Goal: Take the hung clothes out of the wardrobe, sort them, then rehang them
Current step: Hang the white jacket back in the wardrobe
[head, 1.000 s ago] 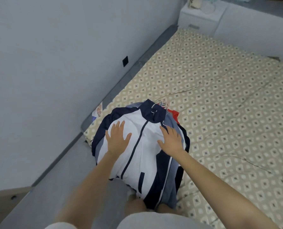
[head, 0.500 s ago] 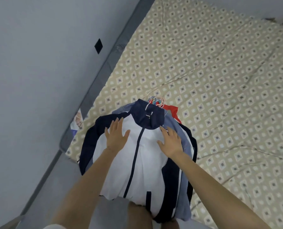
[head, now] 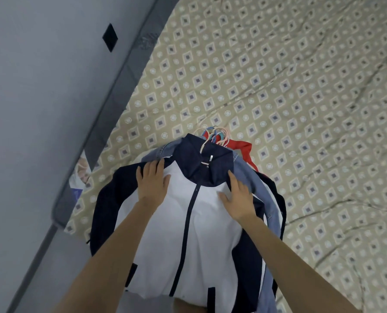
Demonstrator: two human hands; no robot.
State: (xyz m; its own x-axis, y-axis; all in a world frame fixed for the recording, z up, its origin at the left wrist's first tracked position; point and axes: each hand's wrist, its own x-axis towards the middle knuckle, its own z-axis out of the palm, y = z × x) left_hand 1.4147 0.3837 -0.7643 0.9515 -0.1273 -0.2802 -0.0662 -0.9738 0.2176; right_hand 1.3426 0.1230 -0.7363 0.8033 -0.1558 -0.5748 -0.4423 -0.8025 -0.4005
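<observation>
Soft even light, slight blur

A plain pale grey wall filled the left side, with one small black square plate set into it. Along its foot ran the padded grey bed frame, close against the wall. A creased beige bedsheet, printed with dark diamonds and pale circles, covered the bed. Smooth grey floor showed at lower left. The light was soft and even.

Both hands flat, fingers straight
</observation>
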